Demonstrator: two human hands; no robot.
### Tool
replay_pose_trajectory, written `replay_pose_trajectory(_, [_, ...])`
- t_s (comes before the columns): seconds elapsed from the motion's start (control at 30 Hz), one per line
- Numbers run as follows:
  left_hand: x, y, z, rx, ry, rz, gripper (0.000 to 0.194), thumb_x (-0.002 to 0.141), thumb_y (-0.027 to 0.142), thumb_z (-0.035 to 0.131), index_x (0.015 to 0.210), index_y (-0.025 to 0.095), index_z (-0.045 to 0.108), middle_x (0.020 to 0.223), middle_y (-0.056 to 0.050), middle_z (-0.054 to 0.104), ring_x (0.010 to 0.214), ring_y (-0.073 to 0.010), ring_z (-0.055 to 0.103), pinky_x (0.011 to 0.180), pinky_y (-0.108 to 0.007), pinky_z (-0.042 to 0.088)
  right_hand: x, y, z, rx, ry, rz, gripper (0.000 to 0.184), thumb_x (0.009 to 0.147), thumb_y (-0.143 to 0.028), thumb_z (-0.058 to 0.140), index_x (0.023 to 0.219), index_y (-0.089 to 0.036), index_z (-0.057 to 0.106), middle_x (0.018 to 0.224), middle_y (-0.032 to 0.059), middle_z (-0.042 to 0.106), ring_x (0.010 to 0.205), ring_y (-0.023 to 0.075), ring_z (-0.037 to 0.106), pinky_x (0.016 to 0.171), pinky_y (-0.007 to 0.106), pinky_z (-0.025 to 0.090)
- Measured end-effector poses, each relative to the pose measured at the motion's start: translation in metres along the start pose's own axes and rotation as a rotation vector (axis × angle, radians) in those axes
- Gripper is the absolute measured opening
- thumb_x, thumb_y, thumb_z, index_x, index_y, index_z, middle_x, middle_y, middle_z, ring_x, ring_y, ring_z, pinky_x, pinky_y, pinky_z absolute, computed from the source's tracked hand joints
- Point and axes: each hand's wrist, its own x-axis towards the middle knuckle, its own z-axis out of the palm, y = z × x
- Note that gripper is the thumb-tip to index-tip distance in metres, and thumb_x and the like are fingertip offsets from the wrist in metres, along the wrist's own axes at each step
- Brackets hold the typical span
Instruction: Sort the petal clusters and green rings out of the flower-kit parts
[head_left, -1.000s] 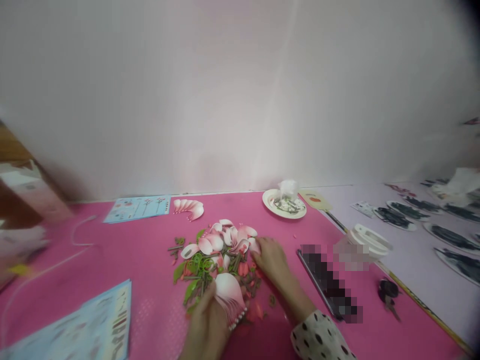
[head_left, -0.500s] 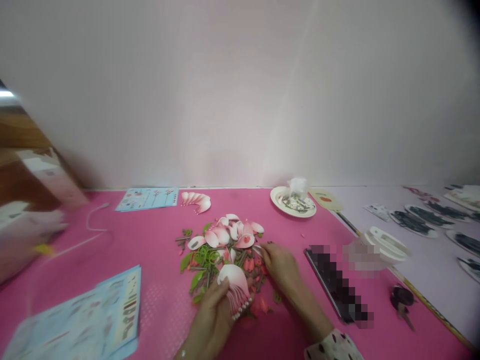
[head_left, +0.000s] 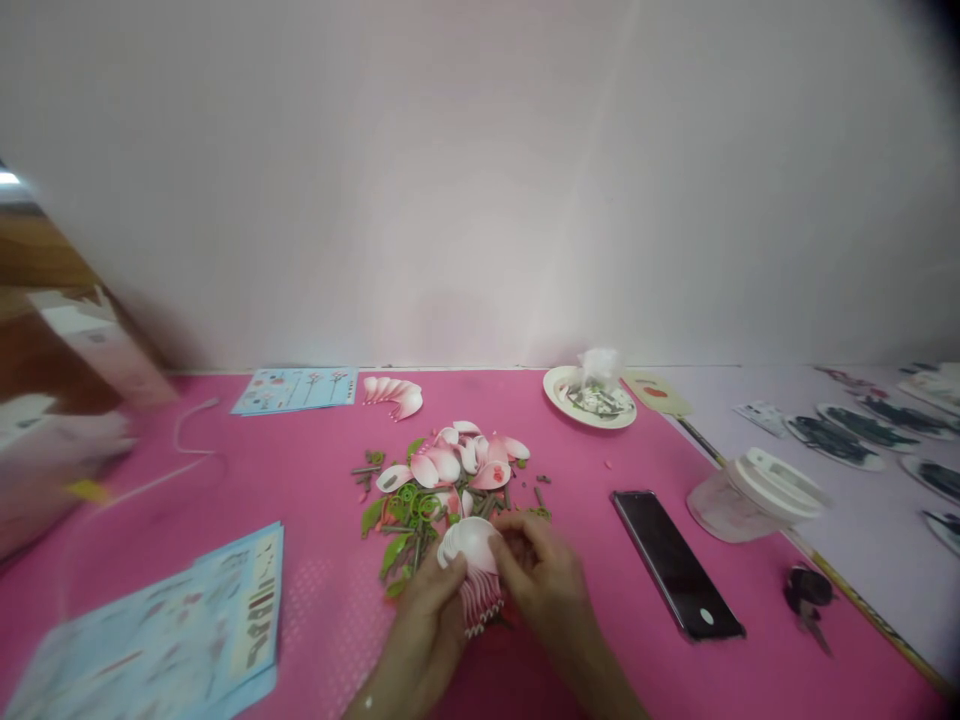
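Observation:
My left hand (head_left: 424,625) grips a fanned stack of pink-and-white plastic petals (head_left: 472,565) low in the middle of the view. My right hand (head_left: 544,580) has its fingers pinched against the top right of that same stack. Just beyond both hands lies a pile of loose petals, green leaves and brown stem pieces (head_left: 442,475) on the pink table mat (head_left: 300,480). A separate row of petals (head_left: 394,395) lies farther back near the wall.
Blue instruction sheets lie at the near left (head_left: 165,640) and far left (head_left: 296,390). A black phone (head_left: 675,560), a lidded clear tub (head_left: 754,490), keys (head_left: 806,590) and a plate with a bag (head_left: 592,395) are to the right. A box (head_left: 52,400) stands at left.
My right hand left the loose pile and came back left to the petal stack. My left hand kept holding the stack.

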Motion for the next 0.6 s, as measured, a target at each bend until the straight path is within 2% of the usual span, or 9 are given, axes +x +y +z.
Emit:
replay_pose_trajectory(0.13, [-0.001, 0.0, 0.001, 0.013, -0.009, -0.012, 0.044, 0.085, 0.019, 0.062, 0.128, 0.015, 0.056, 0.107, -0.013, 0.072, 0.104, -0.0262, 0.065, 0.093, -0.039, 0.049, -0.003, 0.003, -0.004, -0.047, 0.001, -0.104, 0.012, 0.081, -0.026, 0.057, 0.087, -0.022, 0.067, 0.072, 0.0013, 0.061, 0.055, 0.0135, 0.051, 0.052, 0.024, 0.041])
replay_pose_trajectory(0.3, [-0.002, 0.001, 0.002, 0.029, 0.02, 0.001, 0.048, 0.085, 0.019, 0.062, 0.132, 0.018, 0.052, 0.107, -0.01, 0.072, 0.105, -0.0247, 0.064, 0.092, -0.036, 0.048, -0.012, 0.001, -0.012, -0.065, -0.031, -0.245, 0.012, 0.086, -0.024, 0.056, 0.079, -0.022, 0.066, 0.071, 0.0021, 0.062, 0.061, 0.0152, 0.056, 0.055, 0.025, 0.042])
replay_pose_trajectory(0.47, [-0.004, 0.001, 0.003, 0.046, 0.045, -0.016, 0.054, 0.085, 0.019, 0.061, 0.137, 0.02, 0.046, 0.106, -0.01, 0.072, 0.101, -0.0235, 0.065, 0.09, -0.036, 0.048, -0.02, -0.009, -0.02, -0.048, -0.156, -0.226, 0.011, 0.088, -0.025, 0.058, 0.085, -0.023, 0.068, 0.085, 0.0034, 0.064, 0.072, 0.0154, 0.059, 0.062, 0.024, 0.045])
replay_pose_trajectory(0.6, [-0.002, -0.001, 0.003, 0.072, 0.042, 0.006, 0.054, 0.083, 0.02, 0.065, 0.135, 0.017, 0.048, 0.103, -0.011, 0.073, 0.095, -0.023, 0.067, 0.088, -0.035, 0.049, -0.022, -0.006, -0.02, -0.068, -0.144, -0.237, 0.006, 0.084, -0.021, 0.062, 0.081, -0.022, 0.067, 0.085, 0.0025, 0.063, 0.07, 0.0145, 0.058, 0.062, 0.023, 0.045])
